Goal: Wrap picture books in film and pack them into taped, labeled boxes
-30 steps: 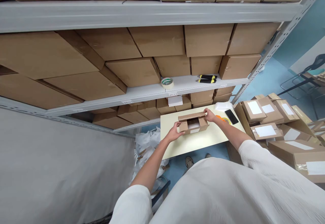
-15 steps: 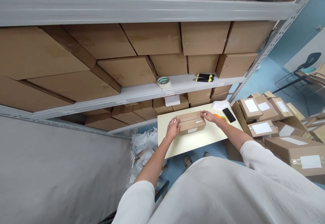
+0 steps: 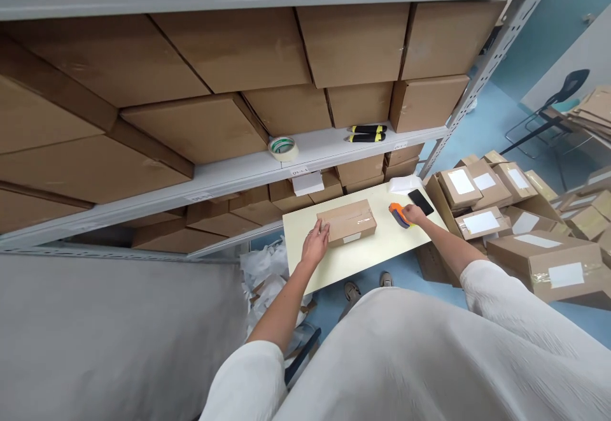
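Observation:
A closed cardboard box (image 3: 351, 220) with a white label on its front side lies on a pale yellow tabletop (image 3: 305, 274). My left hand (image 3: 315, 242) holds the box at its left end, fingers bent against the corner. To the right of the box, my right hand (image 3: 414, 214) is closed on an orange tape dispenser (image 3: 397, 212), which stays low over the tabletop. Part of the dispenser is covered by that hand. Just beyond it lie a black phone (image 3: 421, 201) and a flat white packet (image 3: 405, 184).
Shelves of cardboard boxes (image 3: 353, 45) rise behind the table. One shelf carries a tape roll (image 3: 283, 148) and two black-and-yellow cutters (image 3: 367, 133). Labelled parcels (image 3: 482, 223) crowd the floor at right. White wrapping scraps (image 3: 267, 274) lie at left.
My right hand has left the box's right end, moved right and taken hold of the orange tape dispenser. My left hand remains at the box's left end. The view has shifted somewhat.

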`<act>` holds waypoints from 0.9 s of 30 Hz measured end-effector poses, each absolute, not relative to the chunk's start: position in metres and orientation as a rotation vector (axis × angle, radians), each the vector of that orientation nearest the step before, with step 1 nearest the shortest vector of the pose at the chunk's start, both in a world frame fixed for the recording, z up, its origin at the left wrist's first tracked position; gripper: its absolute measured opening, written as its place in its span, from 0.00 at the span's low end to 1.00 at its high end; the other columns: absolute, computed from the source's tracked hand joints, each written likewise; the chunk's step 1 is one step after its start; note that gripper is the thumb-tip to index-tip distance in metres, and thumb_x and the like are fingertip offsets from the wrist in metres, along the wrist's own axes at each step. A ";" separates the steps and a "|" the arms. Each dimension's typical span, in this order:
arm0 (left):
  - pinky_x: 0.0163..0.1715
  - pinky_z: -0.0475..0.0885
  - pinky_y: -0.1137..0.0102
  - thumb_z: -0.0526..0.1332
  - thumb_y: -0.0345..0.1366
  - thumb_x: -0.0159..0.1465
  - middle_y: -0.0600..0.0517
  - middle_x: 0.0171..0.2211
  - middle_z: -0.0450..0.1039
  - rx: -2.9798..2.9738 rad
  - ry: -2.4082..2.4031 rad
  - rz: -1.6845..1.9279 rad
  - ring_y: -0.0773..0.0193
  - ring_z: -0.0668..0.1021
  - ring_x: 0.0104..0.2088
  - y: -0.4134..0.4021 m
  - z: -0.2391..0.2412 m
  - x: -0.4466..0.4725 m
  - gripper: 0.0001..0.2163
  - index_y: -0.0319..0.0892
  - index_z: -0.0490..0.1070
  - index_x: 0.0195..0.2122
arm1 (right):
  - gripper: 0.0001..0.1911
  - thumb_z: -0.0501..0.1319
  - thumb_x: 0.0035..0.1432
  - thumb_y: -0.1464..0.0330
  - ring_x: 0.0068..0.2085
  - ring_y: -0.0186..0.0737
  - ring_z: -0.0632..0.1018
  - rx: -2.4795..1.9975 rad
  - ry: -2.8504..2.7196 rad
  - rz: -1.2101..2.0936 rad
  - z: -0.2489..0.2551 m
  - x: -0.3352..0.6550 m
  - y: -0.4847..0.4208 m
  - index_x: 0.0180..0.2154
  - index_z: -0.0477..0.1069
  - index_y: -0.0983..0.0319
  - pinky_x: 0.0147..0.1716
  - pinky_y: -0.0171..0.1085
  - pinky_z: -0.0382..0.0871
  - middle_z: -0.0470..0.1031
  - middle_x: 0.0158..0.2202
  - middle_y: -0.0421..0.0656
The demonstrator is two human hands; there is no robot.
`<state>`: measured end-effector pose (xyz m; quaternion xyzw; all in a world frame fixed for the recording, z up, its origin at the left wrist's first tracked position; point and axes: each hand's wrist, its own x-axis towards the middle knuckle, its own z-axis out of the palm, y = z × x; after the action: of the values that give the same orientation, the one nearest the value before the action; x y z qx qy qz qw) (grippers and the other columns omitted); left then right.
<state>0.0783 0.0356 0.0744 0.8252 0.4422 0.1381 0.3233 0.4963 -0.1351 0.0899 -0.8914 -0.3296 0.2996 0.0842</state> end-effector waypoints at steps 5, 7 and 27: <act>0.72 0.62 0.47 0.61 0.47 0.70 0.46 0.74 0.65 2.176 1.180 0.309 0.40 0.70 0.70 0.033 0.078 0.080 0.23 0.49 0.77 0.64 | 0.20 0.68 0.65 0.58 0.53 0.57 0.80 -2.752 -1.088 0.851 0.066 0.486 -0.151 0.52 0.78 0.64 0.50 0.45 0.70 0.82 0.47 0.56; 0.71 0.63 0.48 0.61 0.48 0.70 0.45 0.74 0.64 2.181 1.191 0.284 0.40 0.69 0.71 0.033 0.079 0.080 0.24 0.49 0.76 0.65 | 0.21 0.68 0.64 0.59 0.57 0.59 0.78 -2.776 -1.130 0.835 0.056 0.480 -0.151 0.54 0.77 0.63 0.54 0.49 0.69 0.81 0.50 0.55; 0.71 0.63 0.43 0.58 0.43 0.72 0.42 0.79 0.53 2.246 1.202 0.223 0.35 0.68 0.71 0.036 0.068 0.083 0.24 0.48 0.74 0.67 | 0.22 0.70 0.61 0.63 0.59 0.63 0.77 -2.677 -0.948 0.969 0.082 0.494 -0.139 0.55 0.78 0.65 0.60 0.57 0.66 0.82 0.49 0.56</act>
<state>0.0826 0.0359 0.0680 0.8411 0.4500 0.0835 0.2882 0.4941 -0.1395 0.0823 -0.8899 -0.3153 0.3221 0.0704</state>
